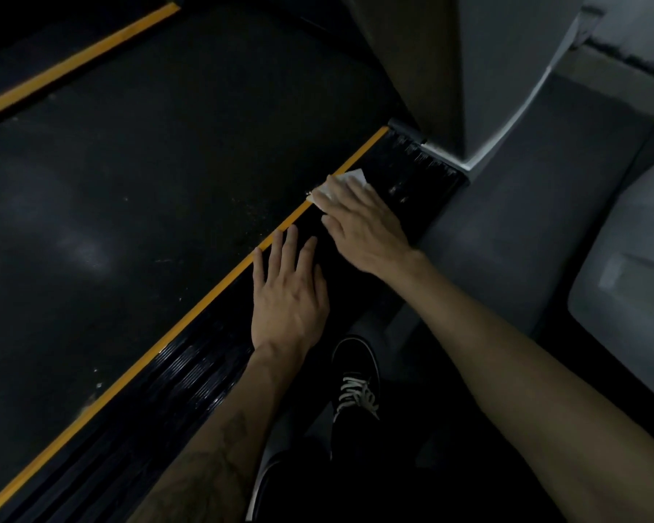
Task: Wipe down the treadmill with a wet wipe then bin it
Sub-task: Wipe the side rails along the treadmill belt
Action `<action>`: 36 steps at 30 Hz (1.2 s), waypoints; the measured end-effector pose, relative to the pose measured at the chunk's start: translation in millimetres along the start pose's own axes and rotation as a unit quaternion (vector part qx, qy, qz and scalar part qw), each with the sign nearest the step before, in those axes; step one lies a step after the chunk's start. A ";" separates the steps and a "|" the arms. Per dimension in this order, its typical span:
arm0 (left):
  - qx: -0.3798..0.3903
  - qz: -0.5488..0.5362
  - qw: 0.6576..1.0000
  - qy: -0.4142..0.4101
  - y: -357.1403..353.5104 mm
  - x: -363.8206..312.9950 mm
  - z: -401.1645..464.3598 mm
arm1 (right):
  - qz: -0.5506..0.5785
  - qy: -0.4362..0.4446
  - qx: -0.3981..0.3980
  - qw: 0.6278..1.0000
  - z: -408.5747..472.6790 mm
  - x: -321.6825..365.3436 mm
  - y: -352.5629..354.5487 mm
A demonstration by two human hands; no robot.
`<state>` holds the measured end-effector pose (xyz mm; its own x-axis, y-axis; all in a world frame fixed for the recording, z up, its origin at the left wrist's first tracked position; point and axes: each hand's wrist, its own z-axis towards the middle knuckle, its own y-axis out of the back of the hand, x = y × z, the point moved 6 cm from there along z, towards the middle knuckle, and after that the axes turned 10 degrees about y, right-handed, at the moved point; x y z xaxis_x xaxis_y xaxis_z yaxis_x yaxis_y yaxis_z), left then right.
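Head view: right hand, at 1 o'clock from centre, presses the white wipe flat on the treadmill's side rail, fingers straight. Left hand rests spread on the rail, just at its 7 o'clock. Shoe below.

Open running belt across 9 to 11 o'clock, flat, with nothing standing on it. Narrow ribbed side rail running from 7 to 1 o'clock, taken in the middle by left hand and by right hand pressing wet wipe. Blocked at 1 o'clock by grey upright post. Shoe at 6 o'clock, beside the rail.
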<state>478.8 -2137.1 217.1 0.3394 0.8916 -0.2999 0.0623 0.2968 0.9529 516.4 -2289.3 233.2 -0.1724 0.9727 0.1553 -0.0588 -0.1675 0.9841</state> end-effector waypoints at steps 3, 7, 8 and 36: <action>0.004 0.000 1.000 0.005 0.2 1.0 0.4 | 0.005 -0.058 -0.009 0.998 12.9 -33.7 6.7; 0.015 0.008 1.000 -0.009 0.8 -0.5 1.1 | 0.030 -0.138 -0.036 0.989 -11.2 -17.1 4.2; 0.021 0.013 0.999 -0.021 0.0 -2.3 1.2 | 0.030 -0.122 -0.036 0.991 -19.0 -1.1 -0.2; 0.010 0.010 0.999 -0.048 -2.9 -22.4 17.1 | -0.006 -0.156 -0.018 0.988 -33.4 -40.1 1.4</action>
<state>487.0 -2163.8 221.8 0.4289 0.8599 -0.2769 0.0729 0.2726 0.9594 490.4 -2333.9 225.5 0.1391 0.9758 0.1686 -0.0951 -0.1563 0.9831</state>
